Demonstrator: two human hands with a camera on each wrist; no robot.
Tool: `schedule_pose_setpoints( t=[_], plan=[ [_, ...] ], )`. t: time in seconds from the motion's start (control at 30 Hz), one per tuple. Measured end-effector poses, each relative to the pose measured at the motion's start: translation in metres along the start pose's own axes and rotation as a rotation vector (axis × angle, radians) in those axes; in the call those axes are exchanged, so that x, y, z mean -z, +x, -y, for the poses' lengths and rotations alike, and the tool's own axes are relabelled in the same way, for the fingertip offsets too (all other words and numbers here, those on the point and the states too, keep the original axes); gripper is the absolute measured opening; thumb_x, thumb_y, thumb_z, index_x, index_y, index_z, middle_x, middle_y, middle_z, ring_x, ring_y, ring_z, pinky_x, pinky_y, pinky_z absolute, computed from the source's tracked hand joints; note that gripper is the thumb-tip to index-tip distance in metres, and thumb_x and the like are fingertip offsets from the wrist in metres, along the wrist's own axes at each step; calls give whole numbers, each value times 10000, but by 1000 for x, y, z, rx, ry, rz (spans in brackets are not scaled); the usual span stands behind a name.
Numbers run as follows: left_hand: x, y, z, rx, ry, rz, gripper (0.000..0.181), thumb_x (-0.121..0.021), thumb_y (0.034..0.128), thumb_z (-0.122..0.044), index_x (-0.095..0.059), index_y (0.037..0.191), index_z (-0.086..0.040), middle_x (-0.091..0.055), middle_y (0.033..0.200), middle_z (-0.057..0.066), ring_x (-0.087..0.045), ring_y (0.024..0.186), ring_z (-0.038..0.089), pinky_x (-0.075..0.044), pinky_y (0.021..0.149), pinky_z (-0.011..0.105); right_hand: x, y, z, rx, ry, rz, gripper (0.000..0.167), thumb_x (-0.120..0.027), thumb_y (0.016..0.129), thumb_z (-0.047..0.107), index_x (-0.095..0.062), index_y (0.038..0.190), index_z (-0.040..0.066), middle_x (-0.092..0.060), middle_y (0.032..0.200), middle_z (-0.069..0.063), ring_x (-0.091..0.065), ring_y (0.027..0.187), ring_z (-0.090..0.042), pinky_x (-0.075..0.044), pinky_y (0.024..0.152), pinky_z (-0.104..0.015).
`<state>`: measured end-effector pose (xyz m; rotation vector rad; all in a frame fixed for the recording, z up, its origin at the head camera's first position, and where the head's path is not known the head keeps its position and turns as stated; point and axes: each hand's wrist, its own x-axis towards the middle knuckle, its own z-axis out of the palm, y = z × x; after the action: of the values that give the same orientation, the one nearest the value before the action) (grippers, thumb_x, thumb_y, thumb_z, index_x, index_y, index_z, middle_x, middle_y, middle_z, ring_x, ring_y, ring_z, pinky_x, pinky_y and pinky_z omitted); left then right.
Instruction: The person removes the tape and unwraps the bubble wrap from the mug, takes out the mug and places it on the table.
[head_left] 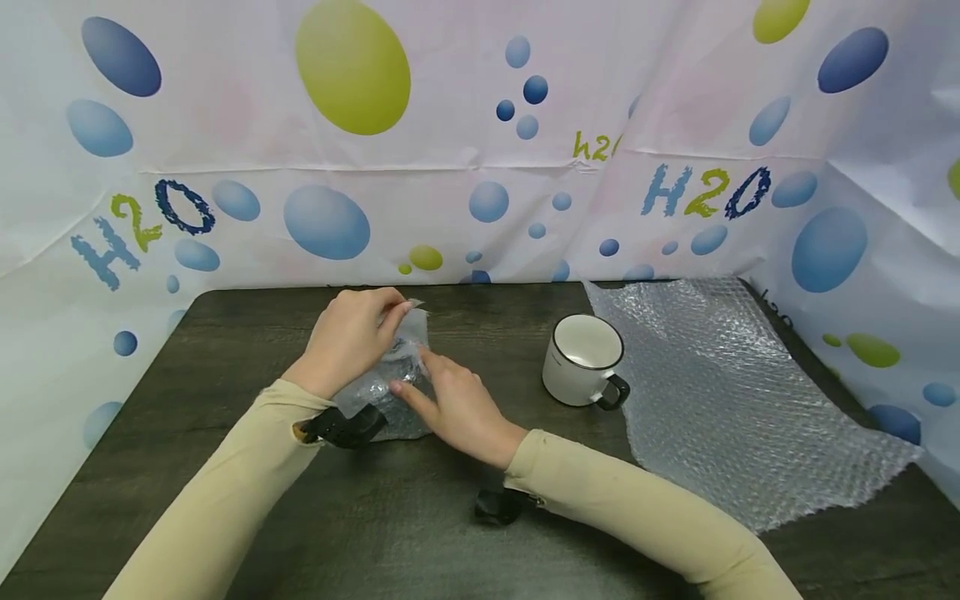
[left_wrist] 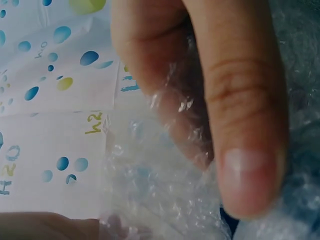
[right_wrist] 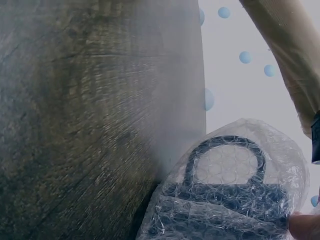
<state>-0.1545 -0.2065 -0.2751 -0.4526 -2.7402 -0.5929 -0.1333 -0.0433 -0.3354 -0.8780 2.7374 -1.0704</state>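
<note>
Evidently, in the head view, both my hands are engaged with one bubble-wrapped bundle (head_left: 375, 385), which lies on the dark wood-grain surface (head_left: 360, 533), left of the middle. My left hand (head_left: 352, 337) is at its far end, thumb and fingers closed together, pinching the film there. My right hand (head_left: 465, 408) is at its right side, fingers extended and thumb held apart, touching the wrap without closing round it. Right of the bundle and well apart from it, a white mug (head_left: 572, 375) with a black rim stands upright, its black handle turned to the right and near. Just beside it, further right, a sheet of bubble wrap (head_left: 750, 408) lies spread out, one edge reaching the far side of the surface. The backdrop (head_left: 420, 221) behind is printed with blue and green ovals and H2O lettering. I wear pale sleeves (head_left: 622, 500).

In the left wrist view, my thumb fills the near foreground, with a finger behind it; crinkled clear film lies over part of that finger. The exact line of contact is hidden.

In the right wrist view, the bundle stands out at the lower right. Through the plastic I note a dark object (right_wrist: 225, 197) with a loop-shaped handle; its full form is obscured by the wrap. A single fingertip (right_wrist: 304, 227) shows at the bundle's right edge; the remainder of the hand cannot be assessed from here.
</note>
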Motion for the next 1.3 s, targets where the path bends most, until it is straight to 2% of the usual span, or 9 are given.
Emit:
schedule_pose_setpoints(
  t=[0.3,0.53,0.73,0.9,0.97,1.07,1.17,1.23,1.3],
  plan=[
    [5,-3,3,54,19,16,233,-550,971,-168,-681,1082,-10,-710,963,157,-627,664,246,-493,585,402,8,-1,-4,3,65,53,638,-506,991,393,-346,1461,-8,-490,1409,-186,-550,1225,-280,-449,1009,-439],
    [10,-7,10,83,-7,-22,330,-437,1018,-141,-557,1246,66,-624,1127,251,-619,959,396,-494,792,527,10,0,-3,3,73,59,650,-498,993,389,-314,1473,-9,-444,1443,-192,-494,1285,-296,-431,1026,-452],
    [16,-18,15,97,-28,-70,422,-456,1004,-116,-415,1374,84,-515,1266,296,-565,1067,426,-467,828,556,8,-1,-4,-23,119,41,660,-533,977,391,-308,1479,27,-417,1472,-162,-484,1297,-277,-438,1020,-443],
    [19,-27,19,82,-32,-150,283,-498,981,-94,-508,1201,84,-538,1084,249,-584,926,374,-478,726,499,9,-2,-6,-16,157,32,641,-529,981,379,-309,1478,39,-416,1472,-168,-476,1305,-294,-435,1020,-449],
    [20,-30,20,87,-29,-154,220,-530,969,-109,-530,1100,68,-536,992,215,-581,867,347,-479,692,472,10,-2,-8,-18,171,35,614,-509,993,366,-313,1475,40,-418,1468,-174,-480,1300,-302,-440,1012,-450],
    [24,-35,20,123,-12,-80,246,-586,948,-194,-548,1035,33,-544,960,188,-571,833,315,-476,660,447,12,-1,-9,-15,198,25,540,-453,1022,329,-338,1459,33,-487,1400,-181,-553,1200,-298,-489,926,-427],
    [28,-41,19,156,27,51,396,-607,932,-336,-559,1087,25,-570,1021,190,-585,852,299,-493,637,434,14,0,-10,-9,222,-5,451,-372,1050,270,-381,1427,21,-618,1109,-179,-613,878,-285,-493,734,-366],
    [29,-44,18,180,46,121,509,-588,924,-447,-553,1132,16,-589,1045,185,-598,837,276,-496,600,412,15,1,-11,-22,237,-33,414,-339,1058,235,-407,1404,17,-612,915,-143,-555,708,-243,-435,643,-329],
    [29,-47,16,201,52,166,617,-551,911,-551,-550,1158,15,-616,1056,177,-619,818,250,-505,584,399,16,1,-13,-44,256,-48,370,-315,1063,217,-447,1339,9,-528,742,-119,-452,582,-219,-372,580,-309]
  ],
)
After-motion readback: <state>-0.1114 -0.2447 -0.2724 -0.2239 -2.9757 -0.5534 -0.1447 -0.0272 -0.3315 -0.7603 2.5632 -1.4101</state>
